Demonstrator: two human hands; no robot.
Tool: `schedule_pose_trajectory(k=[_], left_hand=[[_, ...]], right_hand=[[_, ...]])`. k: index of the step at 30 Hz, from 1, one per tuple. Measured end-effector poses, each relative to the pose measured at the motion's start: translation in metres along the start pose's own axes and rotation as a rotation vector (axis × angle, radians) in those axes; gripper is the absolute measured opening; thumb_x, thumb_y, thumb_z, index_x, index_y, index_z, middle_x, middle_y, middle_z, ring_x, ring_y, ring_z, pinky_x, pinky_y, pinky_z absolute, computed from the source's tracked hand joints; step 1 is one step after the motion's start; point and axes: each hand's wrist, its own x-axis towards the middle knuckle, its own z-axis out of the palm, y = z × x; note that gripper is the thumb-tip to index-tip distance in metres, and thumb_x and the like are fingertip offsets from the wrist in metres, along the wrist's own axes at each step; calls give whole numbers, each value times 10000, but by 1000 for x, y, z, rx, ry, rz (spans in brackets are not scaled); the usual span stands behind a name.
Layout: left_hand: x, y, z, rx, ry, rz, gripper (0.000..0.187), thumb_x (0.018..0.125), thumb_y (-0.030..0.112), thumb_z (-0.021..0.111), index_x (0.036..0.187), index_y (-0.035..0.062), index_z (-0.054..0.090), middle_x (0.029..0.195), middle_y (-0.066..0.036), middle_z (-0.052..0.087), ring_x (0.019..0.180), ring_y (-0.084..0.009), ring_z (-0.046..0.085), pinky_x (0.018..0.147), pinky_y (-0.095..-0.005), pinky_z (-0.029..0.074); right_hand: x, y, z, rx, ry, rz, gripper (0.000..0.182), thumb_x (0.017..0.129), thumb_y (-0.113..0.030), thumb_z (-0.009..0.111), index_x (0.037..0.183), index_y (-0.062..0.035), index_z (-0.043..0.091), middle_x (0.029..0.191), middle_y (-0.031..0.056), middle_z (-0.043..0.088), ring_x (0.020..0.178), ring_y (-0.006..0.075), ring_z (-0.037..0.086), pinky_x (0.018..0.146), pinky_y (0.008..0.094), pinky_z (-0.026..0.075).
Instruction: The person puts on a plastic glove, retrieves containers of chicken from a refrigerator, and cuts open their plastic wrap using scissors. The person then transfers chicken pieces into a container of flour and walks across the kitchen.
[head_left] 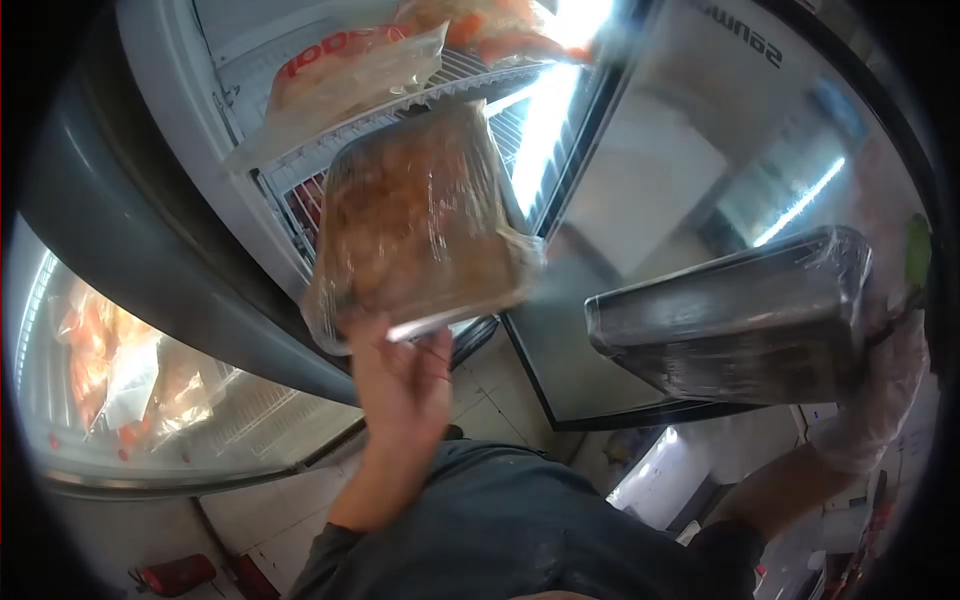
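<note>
My left hand [400, 375] is closed on the near edge of a tray of brown food [410, 215], wrapped in clear film. That tray is tilted toward me in front of the open fridge's wire shelves, and its contents are too blurred to name. At the right, my right hand [885, 385], in a clear plastic glove, grips the end of a metal pan [730, 320] covered in film. The pan is held on its side in front of the glass door; its far side and some of my fingers are hidden.
Bagged food [345, 70] lies on the upper wire shelf [470, 80]. The open glass door [640, 180] stands to the right. At the left, a curved grey door edge [190, 260] borders another lit compartment with bagged food [110, 360]. A red fire extinguisher [178, 576] is low at left.
</note>
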Motion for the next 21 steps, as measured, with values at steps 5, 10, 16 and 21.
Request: schedule_pose_trajectory(k=[5, 10, 16, 21], left_hand=[[-9, -17, 3, 28, -83, 110, 506, 1010, 273, 620, 1452, 108, 436, 1406, -68, 535, 1245, -221, 534, 1025, -352, 497], [49, -30, 5, 54, -12, 81, 648, 1037, 360, 620, 1518, 45, 321, 1505, -134, 390, 1337, -276, 487, 1143, -433, 424], [38, -42, -17, 361, -245, -350, 542, 1059, 400, 534, 1451, 39, 436, 1391, -141, 523, 1207, -240, 567, 1006, -402, 492], [25, -85, -15, 720, -972, -961, 439, 1017, 274, 550, 1343, -20, 546, 1258, -177, 648, 1050, -241, 666, 915, -371, 523]], right_hand=[[-11, 3, 0, -3, -115, 68, 507, 1042, -163, 569, 1485, 52, 449, 1277, 105, 618, 1180, 176, 594, 1083, 324, 445], [-28, -4, 4, -25, -23, 236, 473, 995, -84, 617, 1434, 23, 475, 1122, 28, 610, 1079, 129, 602, 1004, 263, 474], [-83, -22, 35, -189, 270, 254, 388, 949, -46, 620, 1324, 22, 547, 1086, 44, 616, 1008, 128, 609, 929, 253, 487], [-147, -56, 61, -174, 546, 359, 458, 912, -25, 716, 1348, 13, 581, 993, 23, 638, 896, 118, 627, 830, 246, 524]])
